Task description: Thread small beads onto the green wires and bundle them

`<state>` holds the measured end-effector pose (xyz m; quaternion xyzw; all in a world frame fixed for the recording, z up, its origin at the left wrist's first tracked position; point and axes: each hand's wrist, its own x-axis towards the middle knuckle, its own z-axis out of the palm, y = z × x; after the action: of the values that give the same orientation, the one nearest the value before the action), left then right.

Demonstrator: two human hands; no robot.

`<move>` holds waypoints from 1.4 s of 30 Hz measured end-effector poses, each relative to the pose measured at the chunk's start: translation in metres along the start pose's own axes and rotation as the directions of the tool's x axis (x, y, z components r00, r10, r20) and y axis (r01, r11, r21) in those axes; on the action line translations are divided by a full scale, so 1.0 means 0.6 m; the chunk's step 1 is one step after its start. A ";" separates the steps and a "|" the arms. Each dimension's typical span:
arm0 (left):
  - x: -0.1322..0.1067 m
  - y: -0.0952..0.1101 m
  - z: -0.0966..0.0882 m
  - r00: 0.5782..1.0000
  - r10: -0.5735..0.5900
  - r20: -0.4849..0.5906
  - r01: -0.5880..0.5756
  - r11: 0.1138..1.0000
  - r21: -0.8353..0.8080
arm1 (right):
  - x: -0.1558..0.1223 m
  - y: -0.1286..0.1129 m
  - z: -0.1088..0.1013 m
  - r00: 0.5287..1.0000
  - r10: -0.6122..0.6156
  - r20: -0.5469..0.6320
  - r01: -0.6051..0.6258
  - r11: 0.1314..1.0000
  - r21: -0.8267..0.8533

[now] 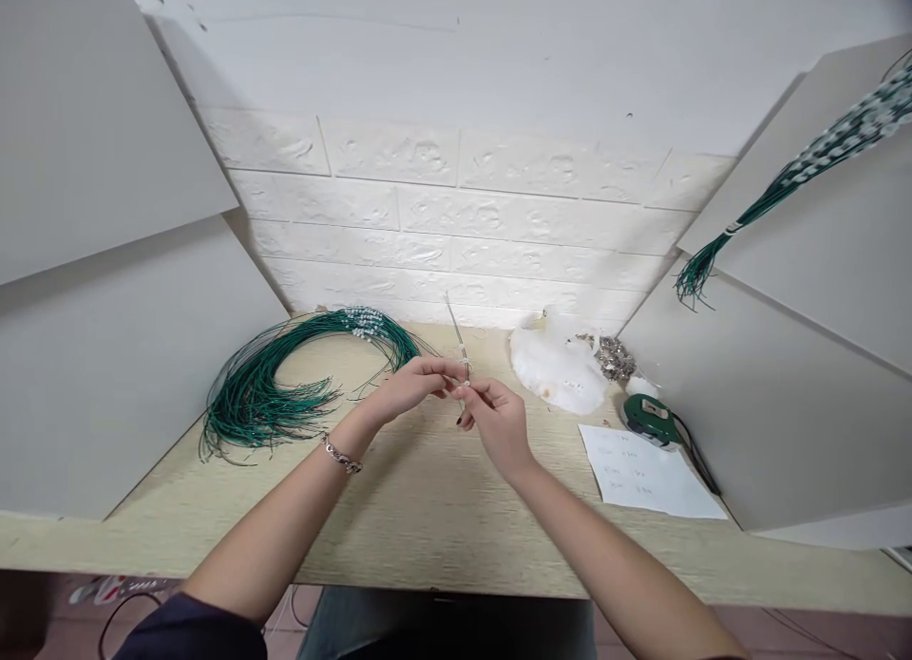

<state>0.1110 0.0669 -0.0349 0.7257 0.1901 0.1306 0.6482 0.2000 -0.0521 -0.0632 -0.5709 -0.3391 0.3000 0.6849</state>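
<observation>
My left hand (417,385), with a chain bracelet on its wrist, and my right hand (499,421) meet over the middle of the table. Their fingertips are pinched together around a thin dark green cord (457,332). The cord's upper part sticks out away from me toward the wall, with small whitish bits along it. A tiny pale piece shows right at the fingertips; its kind is too small to make out. To the left of my left hand lies a curved bundle of green cords (260,404) with a cluster of white beads (367,323) partway along.
On the right are a white fluffy sheet (556,370), a pile of small shiny pieces (615,359), a green tape measure (650,420) and a paper with writing (645,475). A tied bundle of beaded green cords (790,176) hangs at the right panel. Panels flank the table (427,546).
</observation>
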 end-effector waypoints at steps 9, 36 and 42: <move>0.011 -0.004 0.002 0.951 0.014 -0.308 -0.089 0.969 -0.230 | 0.010 0.038 -0.001 0.995 0.073 0.064 -0.071 0.997 -0.024; 0.019 -0.019 -0.036 0.964 -0.165 -0.207 -0.011 0.757 -0.653 | 0.008 0.055 0.008 0.895 0.279 0.349 -0.265 0.960 -0.090; 0.023 -0.019 -0.055 0.942 -0.220 -0.254 -0.044 0.669 -0.742 | 0.006 0.054 0.009 0.839 0.365 0.404 -0.316 0.931 -0.186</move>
<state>0.1075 0.1037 -0.0429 0.3600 0.2594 0.2810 0.8510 0.1972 -0.0407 -0.0941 -0.5787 -0.3915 0.5162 0.4954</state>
